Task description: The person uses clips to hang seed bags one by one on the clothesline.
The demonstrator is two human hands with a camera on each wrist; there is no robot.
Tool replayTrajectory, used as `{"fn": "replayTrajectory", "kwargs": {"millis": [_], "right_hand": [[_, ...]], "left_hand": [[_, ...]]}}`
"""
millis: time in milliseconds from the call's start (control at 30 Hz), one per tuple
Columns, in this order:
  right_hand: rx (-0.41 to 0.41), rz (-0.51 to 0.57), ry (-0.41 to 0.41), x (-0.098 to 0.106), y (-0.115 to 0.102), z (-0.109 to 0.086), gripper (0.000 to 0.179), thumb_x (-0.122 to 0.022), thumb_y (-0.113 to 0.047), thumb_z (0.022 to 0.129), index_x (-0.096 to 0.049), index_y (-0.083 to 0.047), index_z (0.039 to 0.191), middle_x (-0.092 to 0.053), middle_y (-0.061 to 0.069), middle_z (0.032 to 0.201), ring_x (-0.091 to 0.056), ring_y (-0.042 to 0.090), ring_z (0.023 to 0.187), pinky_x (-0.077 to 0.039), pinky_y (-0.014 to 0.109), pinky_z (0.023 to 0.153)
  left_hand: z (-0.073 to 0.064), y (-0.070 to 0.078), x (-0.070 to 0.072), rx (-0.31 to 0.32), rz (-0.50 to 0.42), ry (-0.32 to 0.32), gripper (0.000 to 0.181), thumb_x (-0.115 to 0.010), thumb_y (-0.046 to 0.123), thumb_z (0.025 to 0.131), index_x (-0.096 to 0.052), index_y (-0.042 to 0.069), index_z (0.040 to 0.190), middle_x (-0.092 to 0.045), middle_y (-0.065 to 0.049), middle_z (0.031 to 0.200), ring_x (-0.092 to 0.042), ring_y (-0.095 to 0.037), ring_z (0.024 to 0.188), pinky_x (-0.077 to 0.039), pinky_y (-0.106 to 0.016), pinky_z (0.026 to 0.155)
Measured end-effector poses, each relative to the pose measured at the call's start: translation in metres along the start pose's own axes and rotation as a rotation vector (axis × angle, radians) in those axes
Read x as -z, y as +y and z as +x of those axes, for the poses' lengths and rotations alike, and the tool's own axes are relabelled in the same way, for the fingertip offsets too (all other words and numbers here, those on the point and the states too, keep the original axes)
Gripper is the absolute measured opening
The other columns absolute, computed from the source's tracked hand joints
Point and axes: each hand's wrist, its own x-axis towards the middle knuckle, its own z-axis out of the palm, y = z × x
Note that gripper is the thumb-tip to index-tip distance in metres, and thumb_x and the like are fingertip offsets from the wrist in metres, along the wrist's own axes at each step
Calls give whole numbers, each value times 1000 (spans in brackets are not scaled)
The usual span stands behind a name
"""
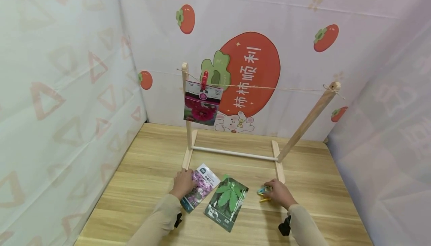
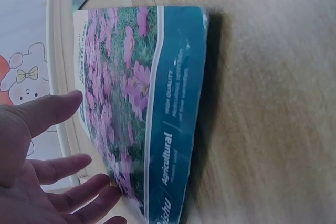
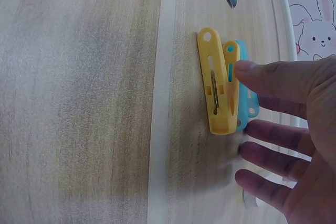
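Note:
My left hand (image 1: 183, 183) touches the left edge of a seed packet (image 1: 203, 185) with pink flowers and a teal band. In the left wrist view its fingers (image 2: 79, 195) are spread along the packet's edge, the thumb apart from them. Beside it lies a green-leaf packet (image 1: 226, 202). My right hand (image 1: 280, 193) is at two clothespins on the table, its thumb and forefinger on either side of the blue clothespin (image 3: 242, 114). A yellow clothespin (image 3: 212, 82) stands against the blue one. The other right-hand fingers are extended.
Behind the packets stands a wooden frame (image 1: 308, 120) with a string (image 1: 262, 87) across its posts. A red clothespin (image 1: 204, 79) holds a magenta-flower packet (image 1: 201, 107) on the string's left part. Printed cloth walls (image 1: 161, 51) surround the table (image 1: 151, 145).

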Motion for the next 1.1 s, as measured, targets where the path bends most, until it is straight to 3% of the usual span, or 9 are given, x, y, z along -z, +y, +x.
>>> {"fn": "replayTrajectory", "kwargs": {"millis": [200,400,533,733,900,1100], "right_hand": [[-11,14,1,-3,0,-3,38,-81,-9,75,-70,-1,110,-61,9,97,-60,22,86,-51,42,76],[-8,-12,13,-5,1,-2,26,-80,-10,76,-71,-2,99,-59,6,90,-57,17,80,-49,37,72],[-16,19,12,-2,0,-2,21,-73,-5,82,-71,0,102,-59,7,88,-54,17,77,-48,35,69],[-20,41,2,2,2,0,29,-61,7,82,-70,2,109,-59,9,89,-53,18,77,-48,36,69],[-13,62,-16,3,5,0,32,-61,9,80,-70,2,110,-60,9,92,-53,18,79,-48,36,70],[36,68,-36,5,9,-1,36,-61,12,75,-70,3,108,-61,9,94,-56,18,81,-50,36,71]], "left_hand": [[-1,2,-4,-10,53,-2,69,-86,31,71,-57,-3,123,-58,-22,108,-53,-35,97,-44,-52,82],[0,-2,-6,-60,116,40,61,-90,25,65,-61,-1,112,-57,-18,96,-53,-33,89,-42,-48,74],[4,-6,-10,-62,135,43,57,-90,23,66,-61,1,110,-56,-16,94,-51,-31,87,-41,-46,72],[10,-9,-13,-31,115,38,54,-90,22,66,-60,1,106,-56,-16,93,-51,-30,86,-41,-46,73],[12,-11,-13,-21,121,43,50,-90,22,65,-60,0,99,-55,-16,90,-51,-31,85,-42,-46,72],[10,-10,-10,-62,104,59,47,-90,21,65,-60,0,94,-54,-15,86,-50,-30,82,-42,-45,68]]}}
